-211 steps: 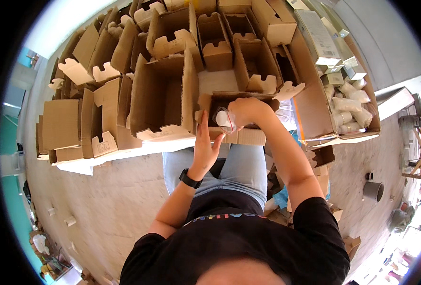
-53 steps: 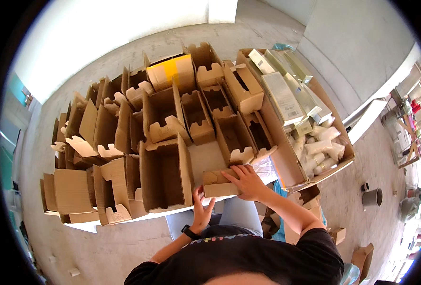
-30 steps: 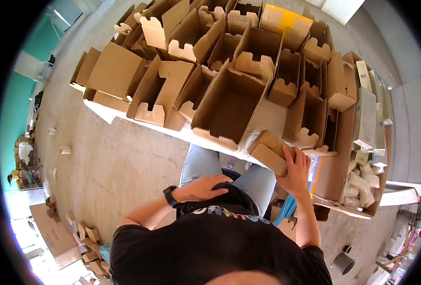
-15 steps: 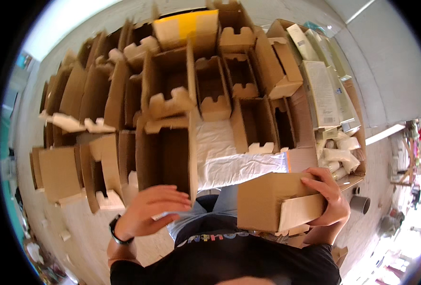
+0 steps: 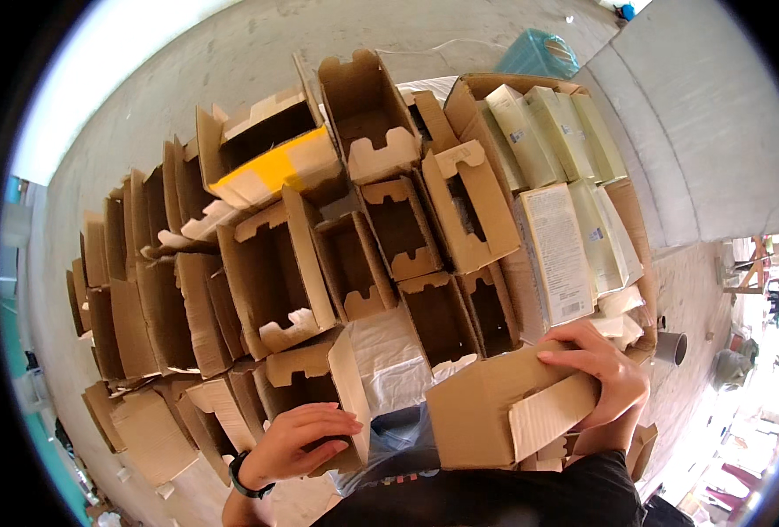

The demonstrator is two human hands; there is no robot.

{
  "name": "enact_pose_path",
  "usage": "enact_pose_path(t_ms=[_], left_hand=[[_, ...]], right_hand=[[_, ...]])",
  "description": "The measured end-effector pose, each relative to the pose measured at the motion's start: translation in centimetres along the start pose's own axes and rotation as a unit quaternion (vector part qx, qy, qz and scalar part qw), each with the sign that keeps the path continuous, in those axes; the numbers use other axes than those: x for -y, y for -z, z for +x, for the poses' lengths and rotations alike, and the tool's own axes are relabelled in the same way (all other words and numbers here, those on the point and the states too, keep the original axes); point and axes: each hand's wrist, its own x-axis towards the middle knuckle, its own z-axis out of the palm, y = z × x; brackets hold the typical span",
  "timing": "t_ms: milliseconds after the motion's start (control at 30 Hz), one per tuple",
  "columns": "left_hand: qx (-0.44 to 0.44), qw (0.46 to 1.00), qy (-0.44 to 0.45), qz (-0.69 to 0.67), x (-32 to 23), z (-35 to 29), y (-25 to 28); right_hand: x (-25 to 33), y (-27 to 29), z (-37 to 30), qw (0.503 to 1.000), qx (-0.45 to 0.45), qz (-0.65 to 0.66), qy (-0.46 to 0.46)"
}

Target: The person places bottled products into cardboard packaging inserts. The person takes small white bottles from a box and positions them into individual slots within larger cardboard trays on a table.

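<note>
Right hand [image 5: 605, 373]: gripping 1 box [image 5: 473, 411], apparently not set down | left hand [image 5: 306, 439]: hovering, loosely spread, left of box

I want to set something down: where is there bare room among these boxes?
Chiefly the white cloth, between the open box by the left hand and the deep box beyond the held carton, in front of the narrow box. Crowded: upright cartons at left, pale boxes in the large carton.

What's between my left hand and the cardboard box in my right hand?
In the head view, an open carton's side wall and your light-blue jeans show between your left hand and the held box.
</note>
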Motion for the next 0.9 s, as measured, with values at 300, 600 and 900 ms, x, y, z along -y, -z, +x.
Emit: enact_pose_path(t_ms=[300,600,900], left_hand=[[-0.045,0.998,0.019,-0.037,-5.1,3.1,0.5],[-0.133,0.987,0.010,-0.091,-8.3,3.1,-0.2],[-0.206,0.974,0.056,-0.073,-7.0,-0.9,0.3]], right_hand=[[0.8,4.3,0.6,0.984,-0.167,0.006,-0.063],[-6.1,8.7,26.5,0.829,-0.447,-0.245,-0.230],[-12.0,6.0,34.2,0.818,-0.295,-0.286,-0.402]])
